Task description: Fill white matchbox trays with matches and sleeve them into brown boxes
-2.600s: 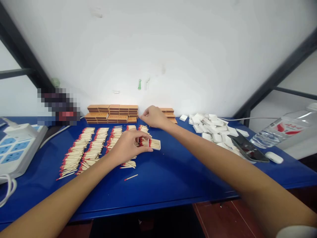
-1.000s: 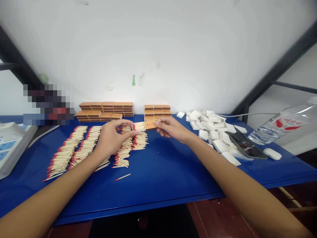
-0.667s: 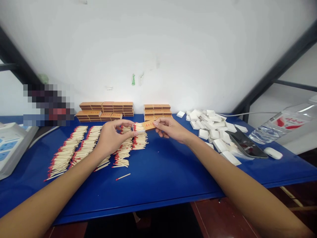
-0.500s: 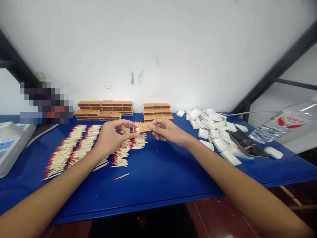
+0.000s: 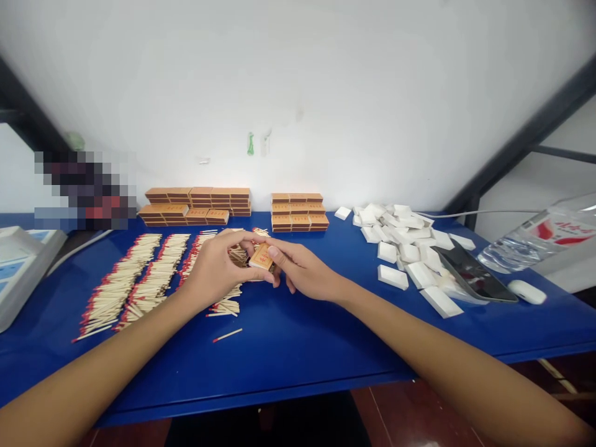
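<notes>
Between both hands, above the rows of matches, is an orange matchbox (image 5: pixel 262 256) with red lettering on top. My right hand (image 5: pixel 302 267) grips its right side, thumb on top. My left hand (image 5: pixel 221 264) curls around the box's left end, thumb at the near edge and forefinger at the far edge. The inner tray no longer shows sticking out. Beneath and left of the hands lie several rows of red-tipped matches (image 5: pixel 109 279), partly covered by my left hand and forearm. A single match (image 5: pixel 228 336) lies on the blue table nearer to me.
Stacked matchboxes stand against the wall in a left stack (image 5: pixel 195 206) and a right stack (image 5: pixel 299 212). At right are a pile of white box trays (image 5: pixel 400 233), a phone (image 5: pixel 479 273), a white earbud case (image 5: pixel 526 292) and a water bottle (image 5: pixel 535 236). A power strip (image 5: pixel 23 267) sits at far left.
The matchbox was stretched lengthwise with its match-filled tray sticking out at left; now it is shorter, closed and turned at an angle. My hands have come closer together. The view shifted slightly.
</notes>
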`<action>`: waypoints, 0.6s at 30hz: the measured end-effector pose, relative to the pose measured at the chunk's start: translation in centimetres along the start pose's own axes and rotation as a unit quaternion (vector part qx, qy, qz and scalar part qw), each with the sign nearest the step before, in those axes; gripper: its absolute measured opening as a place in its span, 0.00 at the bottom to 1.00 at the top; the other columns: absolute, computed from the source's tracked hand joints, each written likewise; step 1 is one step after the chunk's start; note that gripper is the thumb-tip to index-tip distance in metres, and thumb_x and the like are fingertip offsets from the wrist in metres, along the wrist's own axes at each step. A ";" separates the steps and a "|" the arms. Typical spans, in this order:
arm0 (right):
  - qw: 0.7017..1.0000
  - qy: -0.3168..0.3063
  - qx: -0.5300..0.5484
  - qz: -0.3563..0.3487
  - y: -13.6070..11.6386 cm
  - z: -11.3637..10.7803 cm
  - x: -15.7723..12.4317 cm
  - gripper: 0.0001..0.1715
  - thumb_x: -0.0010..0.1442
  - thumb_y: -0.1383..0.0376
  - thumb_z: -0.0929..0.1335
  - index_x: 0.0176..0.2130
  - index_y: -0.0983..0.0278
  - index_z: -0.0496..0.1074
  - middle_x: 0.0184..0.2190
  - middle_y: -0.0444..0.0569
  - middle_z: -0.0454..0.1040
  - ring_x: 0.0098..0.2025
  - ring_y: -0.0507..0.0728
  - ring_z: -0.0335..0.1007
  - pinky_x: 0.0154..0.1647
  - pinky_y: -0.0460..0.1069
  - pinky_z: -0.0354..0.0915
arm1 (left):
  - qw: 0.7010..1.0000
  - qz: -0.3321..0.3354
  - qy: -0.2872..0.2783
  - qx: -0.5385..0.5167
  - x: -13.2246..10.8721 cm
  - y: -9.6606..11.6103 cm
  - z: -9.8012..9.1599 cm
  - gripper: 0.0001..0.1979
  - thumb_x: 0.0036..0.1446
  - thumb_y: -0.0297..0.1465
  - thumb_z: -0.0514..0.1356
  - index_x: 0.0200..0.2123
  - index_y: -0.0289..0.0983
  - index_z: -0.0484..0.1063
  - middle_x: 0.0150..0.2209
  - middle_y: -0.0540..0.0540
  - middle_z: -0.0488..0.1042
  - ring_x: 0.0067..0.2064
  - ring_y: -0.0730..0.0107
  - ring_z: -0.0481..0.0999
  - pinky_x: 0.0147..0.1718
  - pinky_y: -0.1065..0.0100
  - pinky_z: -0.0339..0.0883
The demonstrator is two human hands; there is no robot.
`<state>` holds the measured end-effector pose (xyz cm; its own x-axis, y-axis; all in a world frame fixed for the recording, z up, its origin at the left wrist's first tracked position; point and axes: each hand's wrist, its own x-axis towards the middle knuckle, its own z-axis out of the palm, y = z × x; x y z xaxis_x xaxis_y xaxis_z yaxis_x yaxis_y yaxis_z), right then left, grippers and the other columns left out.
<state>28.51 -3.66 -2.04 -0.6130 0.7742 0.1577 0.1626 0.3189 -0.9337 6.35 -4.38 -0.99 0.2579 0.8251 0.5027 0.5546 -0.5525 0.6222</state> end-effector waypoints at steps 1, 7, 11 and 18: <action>1.000 -0.003 0.001 -0.001 0.1 0.0 0.0 0.36 0.77 0.44 0.59 0.72 0.61 0.65 0.32 0.46 0.74 0.31 0.53 0.74 0.19 0.44 0.67 | 1.000 0.000 0.000 0.000 -0.1 0.0 0.0 0.31 0.42 0.50 0.81 0.48 0.44 0.84 0.36 0.50 0.83 0.40 0.58 0.81 0.43 0.61 0.72; 0.998 0.050 0.026 0.007 0.3 -1.5 0.6 0.30 0.74 0.48 0.66 0.66 0.62 0.69 0.29 0.43 0.75 0.25 0.51 0.69 0.17 0.44 0.62 | 0.999 -0.030 0.012 -0.012 0.1 -0.3 -0.1 0.29 0.48 0.51 0.78 0.49 0.43 0.82 0.45 0.46 0.86 0.47 0.54 0.85 0.48 0.59 0.74; 0.991 0.120 0.047 0.029 0.9 -3.7 1.3 0.26 0.68 0.49 0.72 0.56 0.62 0.70 0.35 0.46 0.80 0.23 0.49 0.68 0.16 0.44 0.59 | 0.999 -0.035 0.017 -0.001 0.3 -0.3 -0.3 0.24 0.57 0.48 0.74 0.51 0.43 0.79 0.46 0.46 0.87 0.50 0.53 0.85 0.52 0.57 0.74; 0.947 0.314 -0.018 0.061 2.2 -9.2 2.2 0.30 0.65 0.45 0.74 0.51 0.66 0.74 0.35 0.50 0.81 0.24 0.48 0.64 0.20 0.44 0.57 | 0.998 -0.023 0.035 0.056 0.4 -0.7 -0.5 0.15 0.64 0.43 0.69 0.51 0.45 0.79 0.42 0.49 0.87 0.52 0.52 0.83 0.52 0.55 0.71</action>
<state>34.68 3.77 -0.75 -0.0079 0.9757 0.2191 0.2356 0.2148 -0.9478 5.68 -3.77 -0.95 0.1769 0.8370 0.5178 0.6512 -0.4940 0.5762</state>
